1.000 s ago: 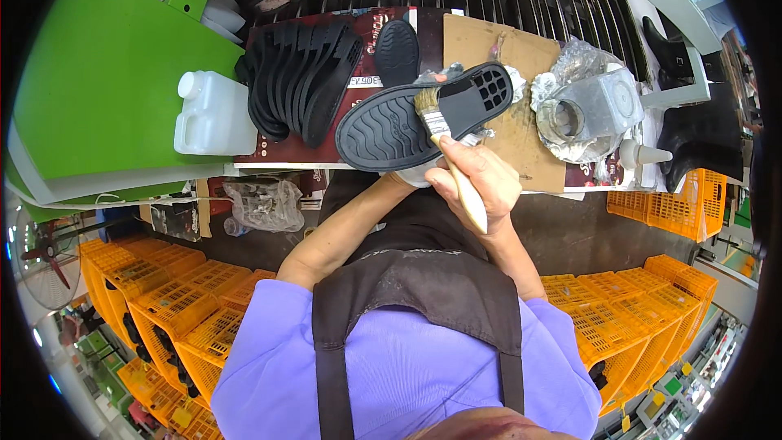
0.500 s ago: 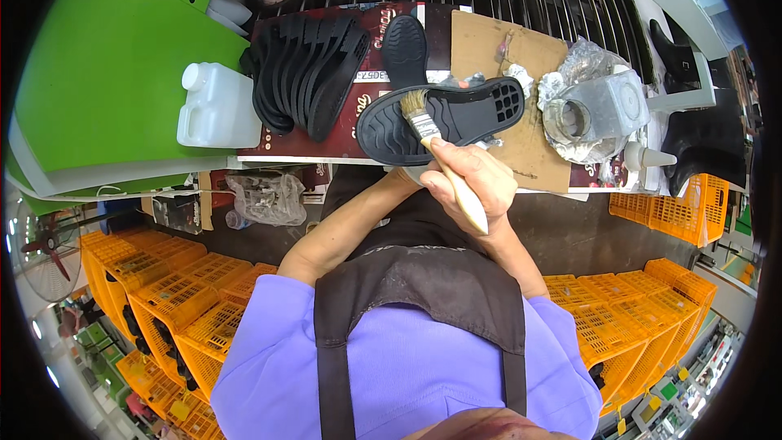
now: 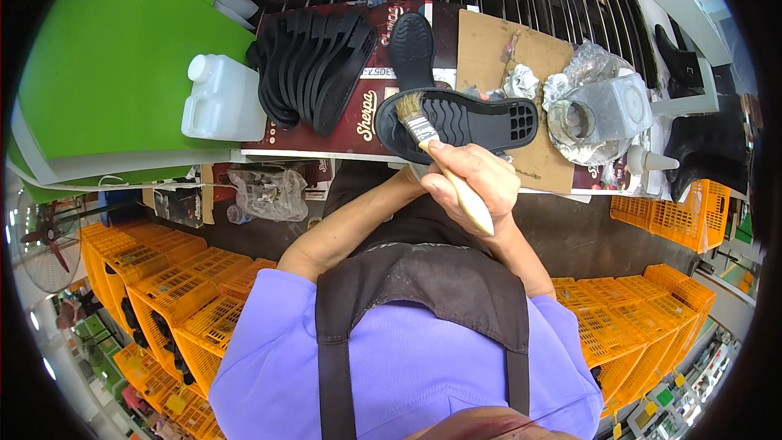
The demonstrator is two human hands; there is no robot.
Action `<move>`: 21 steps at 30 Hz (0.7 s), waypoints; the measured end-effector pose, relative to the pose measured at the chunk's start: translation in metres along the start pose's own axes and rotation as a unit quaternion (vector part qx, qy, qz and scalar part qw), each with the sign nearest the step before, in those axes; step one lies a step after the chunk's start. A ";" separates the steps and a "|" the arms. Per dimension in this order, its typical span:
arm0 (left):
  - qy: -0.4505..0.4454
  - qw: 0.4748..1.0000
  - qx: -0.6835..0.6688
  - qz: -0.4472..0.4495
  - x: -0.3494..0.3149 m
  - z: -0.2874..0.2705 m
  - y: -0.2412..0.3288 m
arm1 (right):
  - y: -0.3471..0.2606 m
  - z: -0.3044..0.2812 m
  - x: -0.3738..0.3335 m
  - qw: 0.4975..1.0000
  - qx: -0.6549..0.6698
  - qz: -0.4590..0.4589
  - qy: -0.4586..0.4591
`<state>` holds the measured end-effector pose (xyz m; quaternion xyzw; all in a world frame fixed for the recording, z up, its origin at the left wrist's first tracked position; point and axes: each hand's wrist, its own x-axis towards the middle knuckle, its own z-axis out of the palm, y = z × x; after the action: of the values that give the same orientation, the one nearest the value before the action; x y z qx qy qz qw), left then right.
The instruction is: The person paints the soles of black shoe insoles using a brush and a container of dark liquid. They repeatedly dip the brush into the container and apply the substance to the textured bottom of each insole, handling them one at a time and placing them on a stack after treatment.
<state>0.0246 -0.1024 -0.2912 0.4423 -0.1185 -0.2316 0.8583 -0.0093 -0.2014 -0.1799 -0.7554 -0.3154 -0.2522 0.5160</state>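
Observation:
My right hand [image 3: 481,183] is closed round the pale wooden handle of a flat paintbrush [image 3: 419,129]. The brush's bristles rest on the toe end of a black shoe sole [image 3: 456,118], along its inner rim. Wavy ridges and a grid of small square hollows show on the sole's upward face. My left hand [image 3: 414,182] supports this sole from beneath at its near side; most of its fingers are hidden by the sole and my right hand. Another black sole [image 3: 412,47] lies just beyond. To its left stands a row of several black soles [image 3: 314,69], leaning together.
A white plastic jug [image 3: 224,102] stands left, beside a green panel [image 3: 122,65]. Right of the cardboard sheet [image 3: 481,41], a cut clear container [image 3: 619,106] lies on plastic wrap near a white nozzle bottle [image 3: 652,160]. Orange crates [image 3: 627,318] stand around me; black boots sit far right.
The sole has shifted slightly right and turned a little. The brush bristles have moved a short way left along the toe rim. My view has shifted slightly.

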 end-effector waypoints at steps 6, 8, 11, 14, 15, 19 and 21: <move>-0.069 0.956 0.276 0.070 -0.014 0.001 0.000 | -0.001 -0.003 0.007 1.000 0.015 -0.006 -0.014; -0.080 0.945 0.308 0.083 -0.016 0.002 0.001 | 0.000 -0.004 0.008 0.999 0.022 -0.011 -0.020; -0.093 0.932 0.338 0.093 -0.018 0.002 0.001 | 0.001 -0.007 0.010 0.999 0.025 -0.016 -0.028; -0.108 0.924 0.354 0.095 -0.020 0.004 0.003 | 0.002 -0.011 0.012 0.999 0.030 -0.001 -0.038; -0.112 0.923 0.357 0.095 -0.021 0.004 0.004 | 0.003 -0.012 0.012 0.999 0.032 0.000 -0.038; -0.137 0.918 0.362 0.090 -0.021 0.005 0.007 | 0.006 -0.020 0.015 0.998 0.045 0.029 -0.045; -0.163 0.914 0.362 0.084 -0.017 0.008 0.013 | 0.008 -0.025 0.017 0.997 0.039 0.037 -0.052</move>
<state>0.0100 -0.0931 -0.2759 0.6678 -0.3689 -0.1687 0.6241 0.0064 -0.2236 -0.1642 -0.7578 -0.3231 -0.1811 0.5371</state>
